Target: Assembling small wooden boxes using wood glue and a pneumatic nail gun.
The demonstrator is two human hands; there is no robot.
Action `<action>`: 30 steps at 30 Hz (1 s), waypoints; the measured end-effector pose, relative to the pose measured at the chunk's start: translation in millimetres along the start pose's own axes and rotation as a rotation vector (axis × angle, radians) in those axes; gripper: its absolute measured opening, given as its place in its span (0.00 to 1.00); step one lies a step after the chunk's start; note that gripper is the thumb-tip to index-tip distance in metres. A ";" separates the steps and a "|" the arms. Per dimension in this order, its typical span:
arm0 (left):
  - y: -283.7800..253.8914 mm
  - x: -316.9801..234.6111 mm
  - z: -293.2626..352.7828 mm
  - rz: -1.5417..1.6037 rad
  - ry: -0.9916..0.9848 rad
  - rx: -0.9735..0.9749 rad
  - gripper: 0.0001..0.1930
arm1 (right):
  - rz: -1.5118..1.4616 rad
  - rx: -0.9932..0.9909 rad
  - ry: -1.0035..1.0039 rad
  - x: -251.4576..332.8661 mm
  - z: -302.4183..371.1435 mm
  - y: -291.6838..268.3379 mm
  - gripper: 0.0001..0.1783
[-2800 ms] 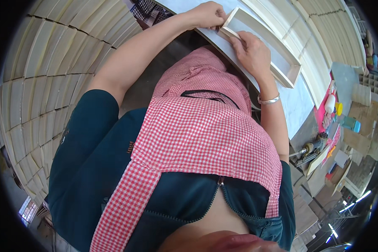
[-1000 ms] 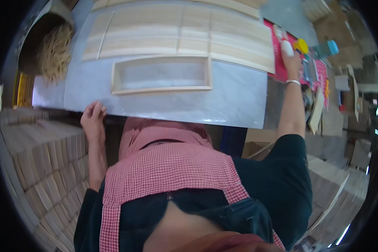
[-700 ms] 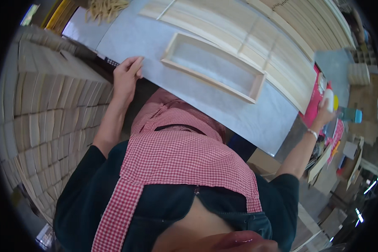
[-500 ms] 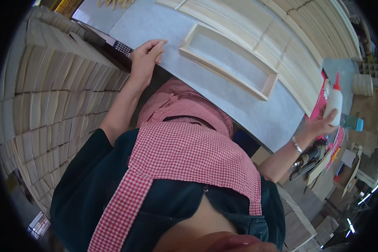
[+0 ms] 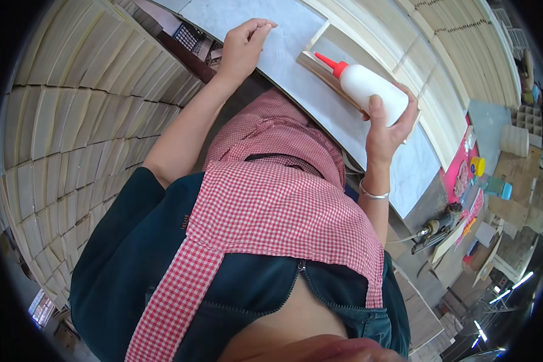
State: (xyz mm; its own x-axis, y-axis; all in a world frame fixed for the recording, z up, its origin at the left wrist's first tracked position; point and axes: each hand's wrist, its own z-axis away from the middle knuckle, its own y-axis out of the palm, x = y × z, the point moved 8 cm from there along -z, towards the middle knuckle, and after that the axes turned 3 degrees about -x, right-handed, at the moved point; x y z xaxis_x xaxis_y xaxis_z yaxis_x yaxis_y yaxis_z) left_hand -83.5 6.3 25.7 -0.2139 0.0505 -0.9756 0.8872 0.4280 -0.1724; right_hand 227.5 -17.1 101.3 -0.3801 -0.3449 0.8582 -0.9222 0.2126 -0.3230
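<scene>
My right hand (image 5: 387, 130) is wrapped around a white squeeze bottle (image 5: 371, 84) with a red pointed nozzle. The bottle lies tilted above a narrow rectangular wooden frame (image 5: 317, 37), its nozzle toward the frame's left end. Bottle and hand hide much of that frame, which rests on the pale grey table (image 5: 413, 176). My left hand (image 5: 245, 49) is over the table's near edge, left of the frame. Its thumb and forefinger are pressed together, and whether anything is between them cannot be made out.
Pale wooden boards (image 5: 431, 105) lie behind the frame, with stacked strips (image 5: 473, 51) beyond. Tall stacks of wood pieces (image 5: 90, 114) stand close on my left. To the right are a yellow tub (image 5: 477, 166), a turquoise-lidded container (image 5: 499, 187) and a tool (image 5: 443, 222).
My right hand has brought the bottle from the table's right side leftward over the frame, tipping it from upright. My left hand sits a little farther right and up in the picture.
</scene>
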 end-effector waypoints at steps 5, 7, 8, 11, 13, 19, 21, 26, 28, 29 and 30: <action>-4.4 -2.6 -17.2 -0.190 0.328 -0.129 0.10 | -0.048 0.041 0.052 0.6 -5.4 16.5 0.27; -4.4 1.0 -19.6 -0.195 0.350 -0.146 0.10 | -0.046 0.052 0.063 -0.6 -6.9 19.5 0.28; -5.0 1.7 -19.8 -0.203 0.373 -0.162 0.10 | -0.048 0.063 0.074 -1.8 -7.5 21.3 0.29; -6.6 4.5 -19.5 -0.222 0.417 -0.194 0.10 | -0.051 0.085 0.100 -4.9 -9.5 25.8 0.31; -9.4 8.5 -20.3 -0.182 0.410 -0.211 0.09 | -0.008 0.073 0.022 0.7 -12.8 25.5 0.29; -15.3 12.2 -20.8 -0.094 0.370 -0.240 0.08 | 0.077 0.030 -0.101 8.2 -22.8 28.3 0.29; -16.1 11.6 -20.0 -0.077 0.362 -0.243 0.08 | 0.091 0.016 -0.118 8.0 -27.7 29.5 0.29; -13.5 17.4 -20.5 0.021 0.247 -0.194 0.07 | 0.166 -0.057 -0.174 3.5 -43.1 31.0 0.31; -14.0 17.6 -19.9 0.123 0.189 -0.200 0.06 | 0.175 -0.073 -0.195 2.7 -48.2 32.5 0.31; -13.8 17.8 -19.6 0.173 0.159 -0.202 0.06 | 0.181 -0.081 -0.205 2.6 -50.0 32.4 0.31; -13.4 18.5 -19.5 0.224 0.128 -0.203 0.06 | 0.186 -0.089 -0.214 3.0 -50.8 31.4 0.31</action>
State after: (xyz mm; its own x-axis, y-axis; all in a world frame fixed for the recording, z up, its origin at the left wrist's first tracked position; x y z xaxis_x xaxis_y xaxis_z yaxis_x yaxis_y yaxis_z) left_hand -107.3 19.1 12.7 -0.0836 0.2715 -0.9588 0.8213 0.5636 0.0880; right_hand 200.9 35.0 114.0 -0.5574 -0.4757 0.6805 -0.8289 0.3663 -0.4228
